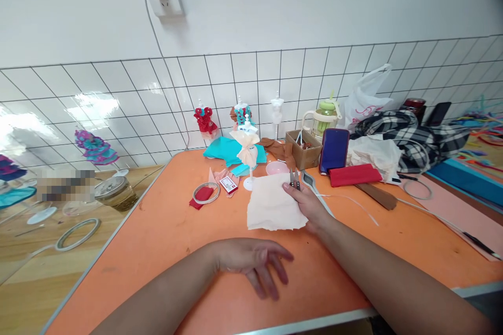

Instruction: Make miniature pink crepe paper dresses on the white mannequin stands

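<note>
While the left hand (255, 264) rests palm down on the orange table (157, 241) with its fingers loosely spread and nothing in its grasp, the right hand (308, 204) lies at the right edge of a pale cream cloth (271, 207) and grips a small pair of thread snips (294, 178), whose metal blades point away from the person. The cloth lies flat near the middle of the table, just ahead of the left hand. Beyond the cloth stands a small white mannequin stand (248, 154) draped in cream fabric, with a pink bowl (277, 168) just to its right and turquoise fabric (226, 149) behind it. To the left of the cloth lie a tape roll (206, 192) over a scrap of red fabric and a small red-and-white card (228, 183). To the right are a cardboard box (303, 151), a phone (334, 150) propped upright, a folded red cloth (354, 175) and a black-and-white checked garment (408, 136). Three further miniature dress forms (204, 118) stand against the white tiled wall (118, 104)
</note>
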`<state>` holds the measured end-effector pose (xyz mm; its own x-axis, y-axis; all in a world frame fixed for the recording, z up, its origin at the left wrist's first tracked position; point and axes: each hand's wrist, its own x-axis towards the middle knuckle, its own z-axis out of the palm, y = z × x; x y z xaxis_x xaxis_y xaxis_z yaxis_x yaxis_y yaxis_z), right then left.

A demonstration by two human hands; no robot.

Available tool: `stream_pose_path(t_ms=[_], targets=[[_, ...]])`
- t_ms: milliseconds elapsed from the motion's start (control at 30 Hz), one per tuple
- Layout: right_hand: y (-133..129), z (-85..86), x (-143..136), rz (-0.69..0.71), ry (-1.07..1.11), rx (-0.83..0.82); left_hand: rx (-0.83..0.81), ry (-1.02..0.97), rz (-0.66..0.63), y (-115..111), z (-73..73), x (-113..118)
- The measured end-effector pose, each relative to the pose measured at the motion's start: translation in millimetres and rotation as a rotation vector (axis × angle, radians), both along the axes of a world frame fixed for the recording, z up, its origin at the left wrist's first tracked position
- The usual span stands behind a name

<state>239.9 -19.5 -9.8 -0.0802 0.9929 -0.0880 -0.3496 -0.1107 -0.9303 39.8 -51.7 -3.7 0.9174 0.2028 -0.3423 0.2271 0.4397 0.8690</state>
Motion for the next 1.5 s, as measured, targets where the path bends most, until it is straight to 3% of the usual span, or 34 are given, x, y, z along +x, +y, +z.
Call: stream_pose_path(t_ms=[100,167,300,400,533,600,767,900,1000,1200,1500], targets=[[-1.6,-0.9,-2.6,-0.007,-0.069,0.016,-0.012,-0.201,0.301,-2.9,-12.3,14.6],[-1.1,-3.0,-2.5,-0.021,-0.186,0.066,-0.022,-0.288,0.432,-2.8,-18.1,20.3],[-1.7,-5.1,-4.8,0.019,-0.266,0.140,-0.043,-0.270,0.662,-1.4,-21.8,23.6],[-2.7,-7.0,-10.4,0.072,-0.259,0.155,0.035,-0.210,0.861,0.6,-20.0,26.8],[3.5,-17.4,-12.8,0.043,-0.135,0.046,0.055,-0.301,0.966,7.3,-12.2,27.6],[8.3,-22.3,-9.8,0.033,-0.048,-0.011,0.087,-0.336,1.079,12.6,-7.2,23.5],[2.8,-16.1,-8.8,0.110,-0.157,-0.015,0.354,-0.314,1.395,22.0,4.1,10.9],[-19.4,-4.8,-25.6,0.227,-0.126,0.065,0.493,-0.322,1.454,20.2,8.2,9.6],[-32.3,-2.1,-36.0,0.359,-0.146,0.134,0.433,-0.288,1.445,19.1,6.2,10.9],[-37.9,-3.5,-34.0,0.630,-0.144,0.010,0.321,-0.268,1.407,20.3,2.5,8.8],[-33.7,-7.5,-32.9,0.619,-0.257,0.070,0.304,-0.262,1.423,19.6,4.8,10.8]])
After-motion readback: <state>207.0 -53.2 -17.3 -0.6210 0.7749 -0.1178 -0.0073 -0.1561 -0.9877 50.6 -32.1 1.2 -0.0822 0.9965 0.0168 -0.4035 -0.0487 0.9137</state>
